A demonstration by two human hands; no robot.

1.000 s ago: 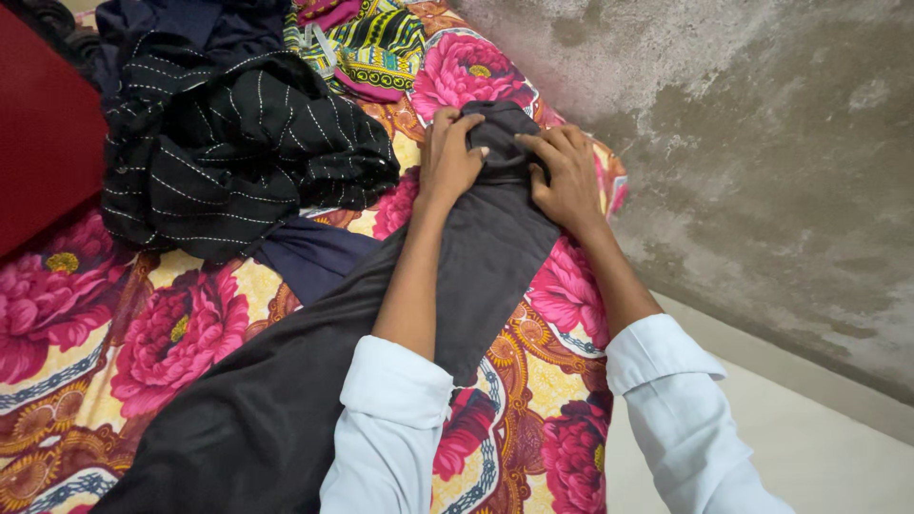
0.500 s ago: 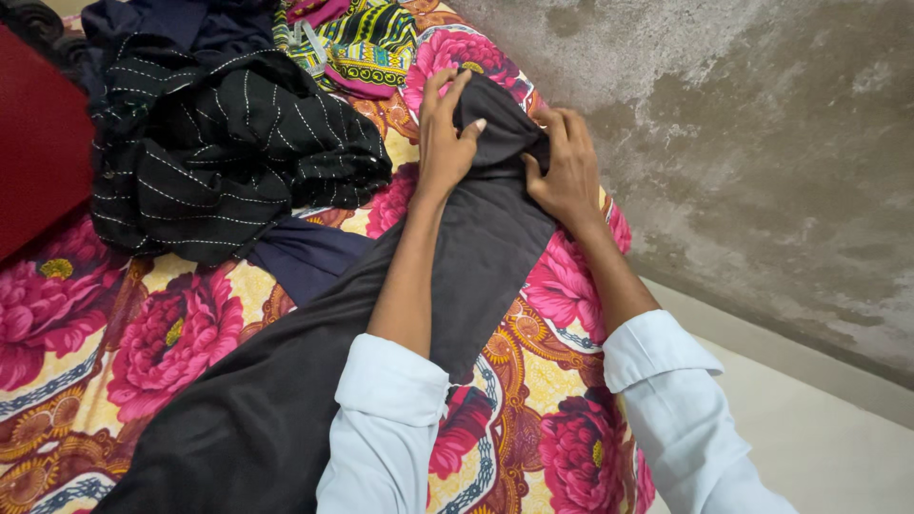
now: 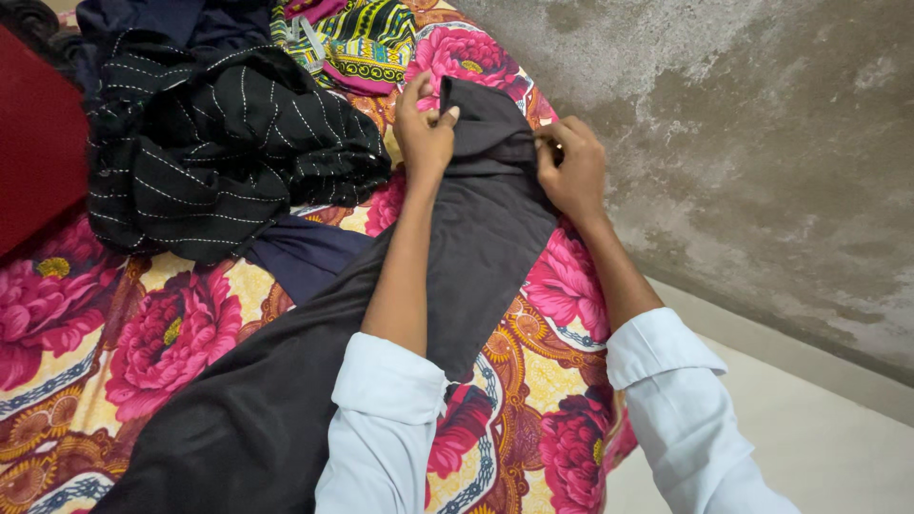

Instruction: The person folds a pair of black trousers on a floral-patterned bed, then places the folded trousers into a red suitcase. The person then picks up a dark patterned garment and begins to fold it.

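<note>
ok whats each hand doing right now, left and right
Left hand: closed, pinching the far end of the dark grey garment.
Right hand: closed, gripping the same garment's right edge.

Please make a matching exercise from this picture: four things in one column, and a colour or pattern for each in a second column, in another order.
1. garment held by both hands
2. crumpled garment
3. bed sheet
4. sleeves

a. white
b. pink flowers
c. plain dark grey
d. black with thin white stripes

Pairs: 1-c, 2-d, 3-b, 4-a
</note>
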